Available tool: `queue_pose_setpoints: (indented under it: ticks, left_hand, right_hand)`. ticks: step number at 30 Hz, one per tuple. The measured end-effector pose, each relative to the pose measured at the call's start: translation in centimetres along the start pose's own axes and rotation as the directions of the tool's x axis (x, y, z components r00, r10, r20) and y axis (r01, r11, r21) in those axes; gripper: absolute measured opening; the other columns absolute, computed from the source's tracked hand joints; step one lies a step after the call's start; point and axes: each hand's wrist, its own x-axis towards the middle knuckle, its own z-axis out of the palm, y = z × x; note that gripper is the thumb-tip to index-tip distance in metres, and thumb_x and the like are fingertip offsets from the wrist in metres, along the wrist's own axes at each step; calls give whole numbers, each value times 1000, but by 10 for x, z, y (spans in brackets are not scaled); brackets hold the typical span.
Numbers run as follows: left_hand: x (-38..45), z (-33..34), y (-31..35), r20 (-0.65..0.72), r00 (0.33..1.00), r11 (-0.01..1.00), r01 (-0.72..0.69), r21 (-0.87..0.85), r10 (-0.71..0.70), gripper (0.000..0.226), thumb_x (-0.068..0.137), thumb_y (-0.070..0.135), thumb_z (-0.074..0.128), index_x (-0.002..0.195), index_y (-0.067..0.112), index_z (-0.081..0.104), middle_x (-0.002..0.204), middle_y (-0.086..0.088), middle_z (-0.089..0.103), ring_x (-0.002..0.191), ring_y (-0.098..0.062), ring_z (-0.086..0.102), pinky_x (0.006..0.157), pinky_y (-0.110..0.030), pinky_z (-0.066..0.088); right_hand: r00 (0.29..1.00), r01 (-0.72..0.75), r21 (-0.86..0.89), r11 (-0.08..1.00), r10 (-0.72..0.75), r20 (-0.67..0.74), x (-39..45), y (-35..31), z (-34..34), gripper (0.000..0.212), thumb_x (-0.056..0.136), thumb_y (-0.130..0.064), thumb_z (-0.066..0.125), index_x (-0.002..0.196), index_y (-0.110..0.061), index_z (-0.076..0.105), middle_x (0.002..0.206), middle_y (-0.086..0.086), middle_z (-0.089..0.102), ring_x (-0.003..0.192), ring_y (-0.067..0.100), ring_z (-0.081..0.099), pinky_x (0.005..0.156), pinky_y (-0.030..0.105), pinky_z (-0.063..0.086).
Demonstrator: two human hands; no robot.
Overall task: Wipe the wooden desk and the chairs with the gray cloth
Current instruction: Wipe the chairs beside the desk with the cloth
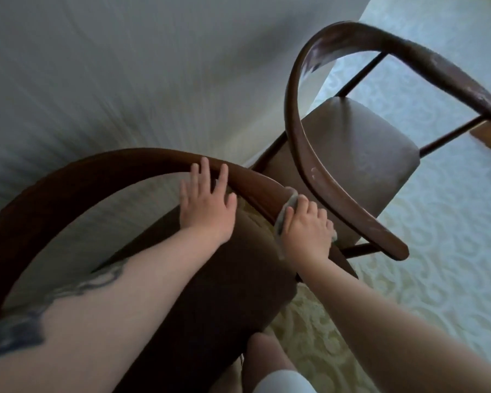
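Fingers [309, 207] of right hand [306, 228] curled around gray cloth [287, 207] on near chair's curved backrest [111, 163]; left hand [207, 207] flat at nine o'clock, steadying; slide cloth onward, pressing evenly.

Single head view, wide-angle. Looks steeply down and forward from above near chair [102, 171], close range. Second chair [352, 143] beyond, curtain [125, 66] ahead, carpet [437, 208] at right.

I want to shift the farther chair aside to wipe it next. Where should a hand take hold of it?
Grip the farther chair by its curved wooden back rail, coming down from above. The rail is narrow, sits exposed at the top, and its near side faces the right hand, which holds the gray cloth.
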Motion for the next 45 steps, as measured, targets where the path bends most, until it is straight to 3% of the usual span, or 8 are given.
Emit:
queue_pose_setpoints:
  ticks: [7,14,20,27,30,37,42,45]
  left_hand:
    - [-30,41,104,86,988,988,-120,-98,129,62,101,47,20,152,26,-10,158,-7,-22,145,-24,-22,116,-43,-10]
    - [-31,58,169,133,973,922,221,-319,-187,75,100,48,26,151,16,-18,154,-10,-31,142,-26,-28,116,-43,-10]
    - [-30,73,175,38,968,934,248,-258,-247,81,97,55,27,149,14,-21,155,-12,-28,143,-29,-25,116,-45,-9]
    - [-23,72,175,96,950,930,311,-195,-297,81,97,57,25,148,16,-24,154,-10,-33,143,-26,-27,116,-44,-9]
    - [-23,67,178,132,935,928,347,-140,-329,82,98,53,28,146,15,-27,152,-12,-35,142,-27,-28,117,-43,-9]
    - [-89,83,225,180,872,848,486,-213,-455,75,101,45,24,147,13,-26,155,-11,-28,145,-26,-20,119,-41,-3]
    - [-99,79,236,355,796,775,584,-241,-490,78,101,42,27,142,17,-34,152,-7,-36,145,-26,-20,118,-42,-5]
    - [-93,75,234,439,778,750,595,-288,-449,81,101,44,30,141,20,-36,149,-5,-41,146,-27,-17,118,-43,-3]
  right_hand:
    - [999,44,-18,999,-43,24,-65,79,-1,58,98,-48,30,146,-16,33,118,5,56,103,26,52,88,41,44]
    - [985,129,-132,983,-111,131,-56,81,-4,84,82,-58,21,150,-9,23,114,9,52,99,28,50,79,38,44]
    - [923,290,85,953,-302,239,-38,104,-8,71,95,-50,41,150,-11,19,129,11,49,108,30,51,84,39,45]
    - [841,145,226,963,-241,485,-52,155,-36,37,100,-53,31,114,-20,39,106,4,59,97,32,60,66,36,40]
    - [852,109,362,926,-275,446,-54,178,-61,23,99,-44,36,95,-22,37,88,-2,53,90,31,59,67,36,42]
    - [803,334,458,824,-504,320,-45,222,-130,17,96,-41,42,94,-25,47,80,-7,58,79,22,60,61,34,42]
    - [889,211,506,836,-379,256,-45,251,-139,14,95,-37,47,87,-26,48,73,-5,60,69,11,57,65,35,47]
    - [896,84,531,843,-297,331,-23,259,-150,22,96,-46,40,88,-30,51,78,-6,63,74,8,59,70,34,47]
